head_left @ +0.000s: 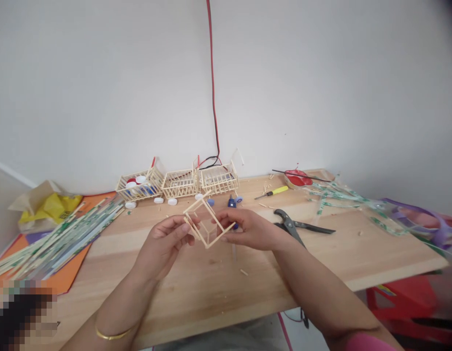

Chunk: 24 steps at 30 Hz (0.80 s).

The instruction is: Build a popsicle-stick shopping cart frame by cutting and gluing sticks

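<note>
Between my two hands, above the wooden table, is an open box-shaped frame point(214, 241) of thin wooden sticks, tilted on one corner. My left hand point(166, 239) pinches its left side with thumb and fingers. At the right side, my right hand point(250, 229) grips the frame near a stick end that juts out. Behind the hands stand small stick carts: one at the left point(138, 187) with bottle caps in it, one in the middle point(180, 184) on white cap wheels, and one at the right point(219, 179).
Wrapped sticks point(61, 239) lie on orange sheets at the left, beside a yellow bag point(50, 207). To the right are a yellow-handled screwdriver point(277, 192), pliers point(290, 222), a dish of red stuff point(299, 179) and torn wrappers point(343, 197). A red stool point(404, 302) stands below.
</note>
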Available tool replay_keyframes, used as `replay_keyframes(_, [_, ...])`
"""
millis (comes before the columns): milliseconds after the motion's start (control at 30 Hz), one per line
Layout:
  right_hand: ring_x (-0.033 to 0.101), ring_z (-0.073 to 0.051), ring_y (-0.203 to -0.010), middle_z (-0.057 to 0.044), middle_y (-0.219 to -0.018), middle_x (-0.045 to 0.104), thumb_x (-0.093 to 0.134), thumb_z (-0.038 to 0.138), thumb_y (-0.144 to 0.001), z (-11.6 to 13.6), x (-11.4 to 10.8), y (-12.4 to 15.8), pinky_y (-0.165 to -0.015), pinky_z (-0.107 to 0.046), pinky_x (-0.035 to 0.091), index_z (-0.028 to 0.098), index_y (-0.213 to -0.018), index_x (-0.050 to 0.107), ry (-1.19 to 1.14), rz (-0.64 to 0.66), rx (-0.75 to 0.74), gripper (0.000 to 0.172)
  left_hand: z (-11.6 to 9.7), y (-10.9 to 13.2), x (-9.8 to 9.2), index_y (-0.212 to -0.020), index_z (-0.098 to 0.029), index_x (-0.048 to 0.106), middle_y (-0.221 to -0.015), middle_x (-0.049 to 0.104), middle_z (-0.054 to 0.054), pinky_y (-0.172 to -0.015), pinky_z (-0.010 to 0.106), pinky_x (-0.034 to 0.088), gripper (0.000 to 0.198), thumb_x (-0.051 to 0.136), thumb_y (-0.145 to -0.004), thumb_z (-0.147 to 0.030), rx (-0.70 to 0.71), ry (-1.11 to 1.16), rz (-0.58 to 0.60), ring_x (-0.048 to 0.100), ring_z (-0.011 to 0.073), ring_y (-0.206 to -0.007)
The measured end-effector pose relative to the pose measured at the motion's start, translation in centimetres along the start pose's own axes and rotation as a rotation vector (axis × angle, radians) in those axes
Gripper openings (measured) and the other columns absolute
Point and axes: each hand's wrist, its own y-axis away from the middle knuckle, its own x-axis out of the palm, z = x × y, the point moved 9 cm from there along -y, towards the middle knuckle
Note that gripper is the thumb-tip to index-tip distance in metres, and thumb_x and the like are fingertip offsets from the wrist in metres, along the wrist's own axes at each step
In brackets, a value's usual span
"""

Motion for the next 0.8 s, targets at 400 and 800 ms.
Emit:
replay_keyframes(400, [0.056,-0.012,-0.083,-0.002,-0.088,0.059,0.065,0.032,-0.079,-2.4,0.6,-0.7,-0.077,-0.025,0.043,0.02,-0.117,0.057,-0.295,-0.014,0.108,0.04,-2.7,-0.2,-1.3,-0.069,-0.014,0.062,-0.058,0.051,-0.003,-0.044,0.016,0.032,0.013,0.071,-0.072,-0.023,0.091,0.076,-0.052,0.043,0.006,-0.052])
replay_keyframes(800, [0.058,-0.012,-0.081,-0.001,-0.087,0.061,0.068,0.032,-0.077,-1.9,1.6,-0.7,-0.077,-0.026,0.045,0.019,-0.109,0.059,-0.327,0.011,0.108,0.036,-7.6,0.1,0.5,-0.08,-0.019,0.072,-0.073,0.068,0.001,-0.064,0.023,0.042,0.012,0.068,-0.074,-0.028,0.305,-0.609,-0.057,0.056,0.0136,-0.067])
